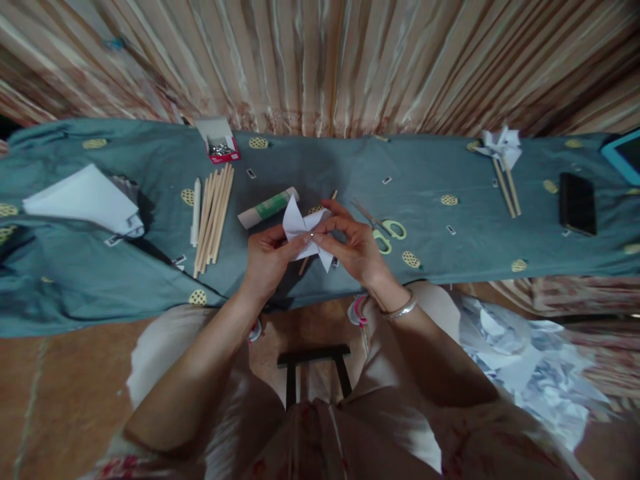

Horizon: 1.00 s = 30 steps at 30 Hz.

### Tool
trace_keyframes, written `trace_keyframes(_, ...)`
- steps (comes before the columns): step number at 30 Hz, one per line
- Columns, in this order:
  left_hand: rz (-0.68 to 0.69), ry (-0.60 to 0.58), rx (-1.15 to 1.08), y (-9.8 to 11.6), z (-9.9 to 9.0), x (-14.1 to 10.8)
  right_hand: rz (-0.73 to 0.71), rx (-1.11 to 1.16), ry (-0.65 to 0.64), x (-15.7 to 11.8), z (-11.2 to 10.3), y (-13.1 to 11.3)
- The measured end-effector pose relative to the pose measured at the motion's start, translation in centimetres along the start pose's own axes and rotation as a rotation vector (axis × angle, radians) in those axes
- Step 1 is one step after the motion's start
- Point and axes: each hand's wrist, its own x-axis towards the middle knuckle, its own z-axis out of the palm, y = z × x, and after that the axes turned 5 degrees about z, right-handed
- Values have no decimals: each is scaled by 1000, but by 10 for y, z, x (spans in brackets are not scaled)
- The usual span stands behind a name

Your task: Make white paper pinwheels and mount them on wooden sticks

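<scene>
A white paper pinwheel is held above the cloth between my two hands. My left hand is closed on its left side, thumb on the front. My right hand pinches near its centre, where a small shiny pin head shows. Behind the pinwheel a thin wooden stick is partly visible; whether it is joined to the paper is hidden. A green-and-white glue stick lies just beyond my left hand. Scissors with light green handles rest to the right of my right hand.
Several wooden sticks and a white pen-like stick lie left, below an open box of pins. Folded white paper is farther left. Finished pinwheels, a phone and a blue-edged tablet are at right.
</scene>
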Motion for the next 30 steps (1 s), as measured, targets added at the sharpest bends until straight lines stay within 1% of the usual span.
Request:
trace_keyframes(4, -5, -2, -48, 0, 0, 0, -17, -10, 21, 0, 2, 1)
trace_keyframes(8, -21, -5, -96, -1, 1, 1, -18, -21, 103, -1, 3, 2)
trace_keyframes(10, -35, -5, -121, -2, 1, 1, 0, 9, 136, -1, 5, 3)
trace_keyframes(12, -49, -5, -132, -3, 1, 1, 22, 87, 152, -1, 7, 5)
trace_keyframes(16, -64, -10, -135, -4, 0, 1, 129, 280, 108, 1, 11, 7)
trace_keyframes(19, -71, -20, -145, -4, -1, 1, 204, 362, 71, 2, 12, 5)
trace_keyframes(23, -87, -17, -150, -3, 0, 0, 245, 383, 67, 1, 11, 2)
trace_keyframes(30, -78, -15, -119, -4, -1, 0, 242, 390, 70, 1, 11, 2)
